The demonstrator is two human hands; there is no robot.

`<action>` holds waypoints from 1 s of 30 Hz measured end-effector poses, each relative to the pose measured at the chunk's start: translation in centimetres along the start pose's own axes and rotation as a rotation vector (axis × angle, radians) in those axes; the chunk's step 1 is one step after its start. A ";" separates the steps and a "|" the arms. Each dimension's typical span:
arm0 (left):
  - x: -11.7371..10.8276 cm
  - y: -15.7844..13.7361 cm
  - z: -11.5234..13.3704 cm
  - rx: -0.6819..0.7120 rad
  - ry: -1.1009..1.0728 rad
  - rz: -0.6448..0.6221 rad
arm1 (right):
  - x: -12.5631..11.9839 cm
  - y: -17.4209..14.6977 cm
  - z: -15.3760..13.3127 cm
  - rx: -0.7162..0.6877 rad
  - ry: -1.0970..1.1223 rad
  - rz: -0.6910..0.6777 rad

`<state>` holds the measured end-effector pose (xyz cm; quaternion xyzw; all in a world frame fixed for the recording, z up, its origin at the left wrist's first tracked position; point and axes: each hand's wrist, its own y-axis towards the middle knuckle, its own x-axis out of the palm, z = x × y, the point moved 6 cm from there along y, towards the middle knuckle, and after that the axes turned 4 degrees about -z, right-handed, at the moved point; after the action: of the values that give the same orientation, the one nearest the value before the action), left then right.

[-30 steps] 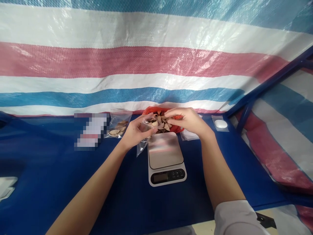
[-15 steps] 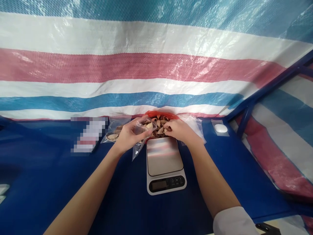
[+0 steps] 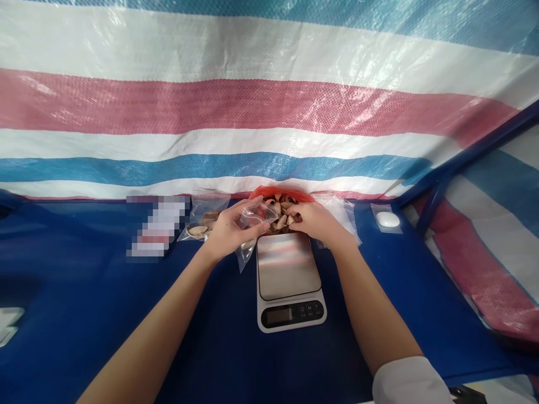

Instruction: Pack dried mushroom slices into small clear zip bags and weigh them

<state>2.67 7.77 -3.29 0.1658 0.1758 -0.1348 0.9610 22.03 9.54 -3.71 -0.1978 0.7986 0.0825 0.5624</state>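
My left hand [image 3: 234, 227] grips a small clear plastic zip bag [image 3: 246, 255], its mouth held toward the right. Just beyond the scale, a red plastic bag [image 3: 263, 192] lies open and full of brown, curved, shell-like pieces [image 3: 281, 223]. The fingers of my right hand [image 3: 314, 221] are closed at the right side of this pile, pinching a piece at the fingertips, partly hidden. In front of both hands stands a white kitchen scale [image 3: 290, 266] with a bare metal plate. Its display looks dark.
Left of my left hand lies another clear bag [image 3: 197, 227] holding similar pieces. Clear empty bags [image 3: 347, 216] are stacked at the right. Farther right is a white oval object [image 3: 387, 219] on a small bag. A blurred-out packet [image 3: 160, 227] lies left. Striped sheeting [image 3: 252, 106] hangs behind the blue table [image 3: 219, 336].
The view has shifted slightly, moving everything a little right. A pale piece seen earlier at the small bag's mouth no longer shows there. My right hand stays at the pile.
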 end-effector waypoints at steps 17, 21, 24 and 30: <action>0.0 0.0 0.0 -0.006 0.026 -0.001 | -0.5 0.1 1.0 0.102 0.030 0.061; -0.4 0.0 -0.1 -0.025 -0.006 0.011 | -0.6 -0.2 0.8 0.114 -0.064 0.071; -0.9 0.0 -0.3 -0.058 -0.042 0.025 | -1.0 -0.4 0.3 0.123 -0.122 0.121; -2.0 0.0 -0.5 -0.119 -0.064 0.049 | -0.7 0.0 -2.3 0.049 -0.204 0.137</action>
<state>0.73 8.38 -2.92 0.1084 0.1486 -0.1058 0.9772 20.29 8.86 -2.30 -0.1194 0.7506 0.1208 0.6385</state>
